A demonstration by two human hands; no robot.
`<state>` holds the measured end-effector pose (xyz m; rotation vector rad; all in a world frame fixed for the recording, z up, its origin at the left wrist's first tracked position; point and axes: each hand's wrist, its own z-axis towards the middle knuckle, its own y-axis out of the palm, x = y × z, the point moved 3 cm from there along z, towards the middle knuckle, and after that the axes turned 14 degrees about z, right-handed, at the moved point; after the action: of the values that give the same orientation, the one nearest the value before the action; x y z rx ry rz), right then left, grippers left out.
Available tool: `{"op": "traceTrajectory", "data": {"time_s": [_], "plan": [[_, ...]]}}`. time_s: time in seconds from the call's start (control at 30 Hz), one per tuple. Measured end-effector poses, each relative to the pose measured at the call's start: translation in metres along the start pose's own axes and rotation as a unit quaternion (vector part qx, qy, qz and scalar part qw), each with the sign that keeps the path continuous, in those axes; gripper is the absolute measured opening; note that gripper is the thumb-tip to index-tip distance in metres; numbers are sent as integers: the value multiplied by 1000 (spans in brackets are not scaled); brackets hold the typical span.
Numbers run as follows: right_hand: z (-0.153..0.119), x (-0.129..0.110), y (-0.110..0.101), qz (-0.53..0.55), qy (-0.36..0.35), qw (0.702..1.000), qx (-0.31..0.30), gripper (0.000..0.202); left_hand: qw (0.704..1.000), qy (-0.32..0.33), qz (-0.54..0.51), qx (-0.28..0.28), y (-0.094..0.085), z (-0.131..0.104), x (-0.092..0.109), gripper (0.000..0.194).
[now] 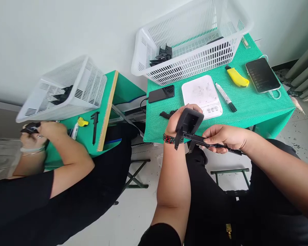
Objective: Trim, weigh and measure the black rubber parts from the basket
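My left hand (178, 118), with a beaded bracelet at the wrist, is wrapped round a black hollow plastic part (190, 120), whose opening faces me. My right hand (222, 137) grips a black caliper (199, 139) by its beam. The caliper's jaws are at the lower edge of the part, near my left wrist; whether they touch it I cannot tell. Just beyond my hands lies a white scale (201, 94) with dark specks on its plate. A black scrap (166, 115) rests on the green cloth left of my left hand.
A white basket (187, 61) with black parts stands at the back. A marker (226, 97), a yellow-handled tool (237, 77) and two phones (263, 75) (161, 94) lie on the green table (267, 109). At the left, a person handles a black part beside another basket (87, 82).
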<state>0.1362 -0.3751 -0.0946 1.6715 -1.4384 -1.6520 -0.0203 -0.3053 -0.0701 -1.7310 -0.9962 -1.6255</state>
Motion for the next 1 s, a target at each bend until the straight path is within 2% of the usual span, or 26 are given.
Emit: {"op": "traceTrajectory", "data": {"time_s": [0.33, 0.43, 0.6, 0.73, 0.83, 1.0], "plan": [[1, 0, 1, -30, -2, 998, 47, 34, 1000, -6, -5, -4, 3, 1, 4, 64], [2, 0, 1, -32, -5, 998, 51, 37, 1000, -7, -11, 14, 2, 1, 3, 64], [2, 0, 3, -30, -20, 998, 46, 44, 995, -29, -92, 24, 9, 2, 7, 62], [5, -1, 9, -5, -58, 997, 42, 55, 979, -10, -163, 119, 17, 5, 15, 62], [8, 0, 11, 10, -84, 995, 49, 60, 968, -6, -187, 168, 22, 8, 16, 63], [-1, -12, 12, -37, -173, 982, 61, 57, 944, 15, -227, 239, 13, 8, 12, 54]]}}
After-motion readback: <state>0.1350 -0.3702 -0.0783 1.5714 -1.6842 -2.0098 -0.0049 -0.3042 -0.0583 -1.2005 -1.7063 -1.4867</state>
